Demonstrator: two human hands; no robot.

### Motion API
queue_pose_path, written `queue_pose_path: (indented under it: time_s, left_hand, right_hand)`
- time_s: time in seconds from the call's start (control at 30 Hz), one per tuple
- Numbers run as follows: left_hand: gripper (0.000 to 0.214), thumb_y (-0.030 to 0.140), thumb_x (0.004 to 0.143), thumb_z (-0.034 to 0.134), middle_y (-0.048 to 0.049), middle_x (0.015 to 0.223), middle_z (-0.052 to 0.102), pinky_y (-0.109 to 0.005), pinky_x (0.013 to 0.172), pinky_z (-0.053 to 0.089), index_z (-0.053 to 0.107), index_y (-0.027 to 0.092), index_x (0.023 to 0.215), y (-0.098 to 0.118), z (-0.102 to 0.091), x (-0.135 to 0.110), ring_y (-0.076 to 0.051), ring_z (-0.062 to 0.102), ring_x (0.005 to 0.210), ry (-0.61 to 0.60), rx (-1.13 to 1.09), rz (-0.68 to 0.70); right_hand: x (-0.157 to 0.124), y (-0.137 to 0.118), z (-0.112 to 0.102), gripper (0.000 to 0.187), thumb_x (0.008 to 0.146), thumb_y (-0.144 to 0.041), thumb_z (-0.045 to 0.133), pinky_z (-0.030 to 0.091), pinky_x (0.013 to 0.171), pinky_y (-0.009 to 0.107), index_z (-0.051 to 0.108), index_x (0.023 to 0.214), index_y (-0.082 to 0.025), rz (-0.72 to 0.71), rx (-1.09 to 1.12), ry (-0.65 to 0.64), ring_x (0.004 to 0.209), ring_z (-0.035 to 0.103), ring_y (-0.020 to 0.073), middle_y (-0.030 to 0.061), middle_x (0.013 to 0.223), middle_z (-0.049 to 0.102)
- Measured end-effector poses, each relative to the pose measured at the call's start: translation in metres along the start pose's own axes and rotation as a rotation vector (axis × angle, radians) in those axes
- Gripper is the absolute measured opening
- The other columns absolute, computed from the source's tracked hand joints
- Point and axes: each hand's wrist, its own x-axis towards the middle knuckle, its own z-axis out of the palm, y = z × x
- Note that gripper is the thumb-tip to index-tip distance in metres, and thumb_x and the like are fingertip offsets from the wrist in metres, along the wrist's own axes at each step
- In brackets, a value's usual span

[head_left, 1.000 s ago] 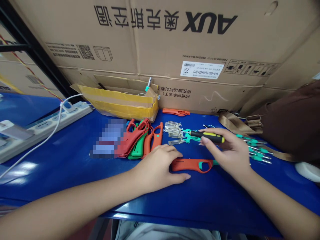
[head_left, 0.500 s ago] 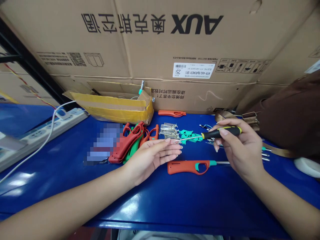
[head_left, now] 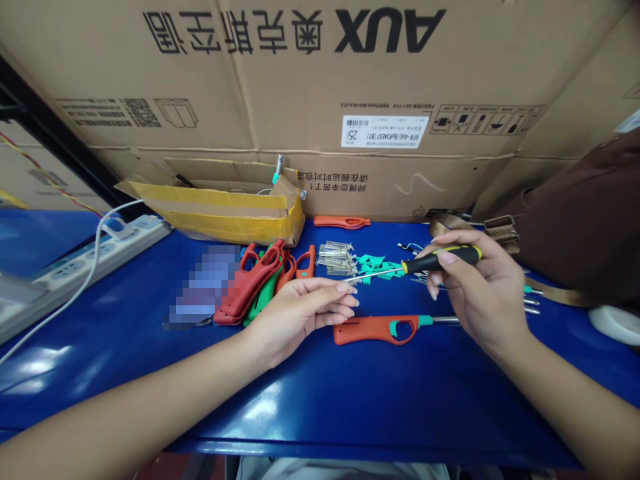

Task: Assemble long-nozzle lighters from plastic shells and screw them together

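Observation:
My right hand (head_left: 475,287) grips a screwdriver (head_left: 440,260) by its black and yellow handle, the shaft pointing left. At the shaft's tip, my left hand (head_left: 310,303) has thumb and index finger pinched together. Whether they hold the tip or a tiny part there is too small to tell; the other fingers curl loosely below. Under both hands lies an orange lighter (head_left: 375,329) with a teal trigger and a metal tube, partly covered by the right hand. Just beyond the hands are small teal plastic parts (head_left: 373,265) and a pile of clear and metal parts (head_left: 336,257).
Red, green and orange lighter shells (head_left: 250,287) lie left of the parts. Behind stand a yellow-taped cardboard box (head_left: 225,223) and a large carton wall (head_left: 280,87). A single orange shell (head_left: 341,222) lies at the back. A power strip (head_left: 75,270) runs along the left; brown fabric (head_left: 575,207) is at right.
My left thumb has closed down toward the index finger at the screwdriver tip, and the fingers curl more. The screwdriver stays in my right hand. The view has shifted slightly.

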Motion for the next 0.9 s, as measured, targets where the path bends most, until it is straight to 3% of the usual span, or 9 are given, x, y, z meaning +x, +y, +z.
queue_pose_path:
  time_s: [0.37,0.9]
  left_hand:
    - [0.019,0.010,0.099,0.061,-0.0057,0.087,0.080,-0.016,0.076,0.063,0.078,0.012,0.091,0.0023,0.0010,0.0037,-0.010,0.076,0.079,0.147,-0.292,-0.018]
    - [0.016,0.011,0.099,0.061,-0.0067,0.090,0.080,-0.016,0.078,0.063,0.076,0.012,0.095,-0.0005,-0.0002,0.0040,-0.010,0.076,0.079,0.143,-0.297,-0.039]
  right_hand:
    - [-0.0063,-0.0015,0.0038,0.013,0.088,-0.027,0.075,0.064,0.049,0.034,0.074,0.101,-0.030,-0.034,-0.024,-0.014,0.054,0.066,0.0153,0.0026,0.092,0.074]
    - [-0.0075,-0.0048,0.0081,0.011,0.088,-0.019,0.074,0.065,0.056,0.027,0.074,0.098,-0.024,-0.051,-0.003,0.001,0.055,0.068,0.0125,0.0017,0.091,0.076]
